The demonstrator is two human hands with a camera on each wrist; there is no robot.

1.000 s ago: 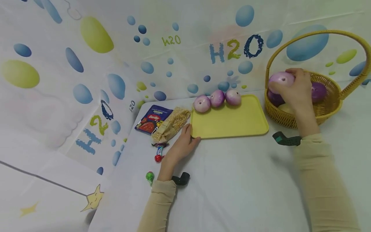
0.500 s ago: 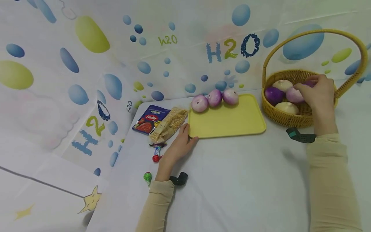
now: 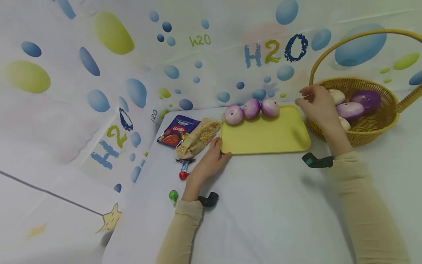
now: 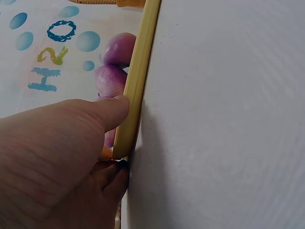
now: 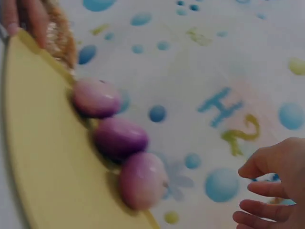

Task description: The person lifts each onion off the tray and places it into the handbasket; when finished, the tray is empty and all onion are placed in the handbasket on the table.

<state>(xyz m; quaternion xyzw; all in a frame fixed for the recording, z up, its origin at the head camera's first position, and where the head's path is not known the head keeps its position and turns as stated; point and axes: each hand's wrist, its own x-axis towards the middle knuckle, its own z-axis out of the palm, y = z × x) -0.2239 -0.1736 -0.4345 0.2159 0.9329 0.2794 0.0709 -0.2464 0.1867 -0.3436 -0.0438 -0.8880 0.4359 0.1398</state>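
My left hand [image 3: 211, 161] holds the near-left corner of a yellow tray [image 3: 263, 141]; in the left wrist view its thumb [image 4: 114, 112] lies against the tray's rim. A row of 3 purple onions [image 3: 252, 109] sits along the tray's back-left edge. My right hand [image 3: 321, 106] hovers over the left rim of a wicker basket [image 3: 366, 135], its fingers loosely bent around nothing. Inside the basket are a dark purple onion [image 3: 366, 99], a paler one [image 3: 350, 110] and white onions [image 3: 337, 96], partly covered by that hand.
Left of the tray lie a blue Barilla pouch [image 3: 179, 131] and a bag of pale kernels [image 3: 199, 137]. Small wrapped candies [image 3: 183, 170] and a green lollipop [image 3: 173, 196] are nearer. The basket's tall handle [image 3: 362, 35] arches up at right; a printed cloth backs the table.
My right hand held a pale purple onion over the basket, reached to the basket's right side, then came back left without it. My left hand has stayed at the tray corner.
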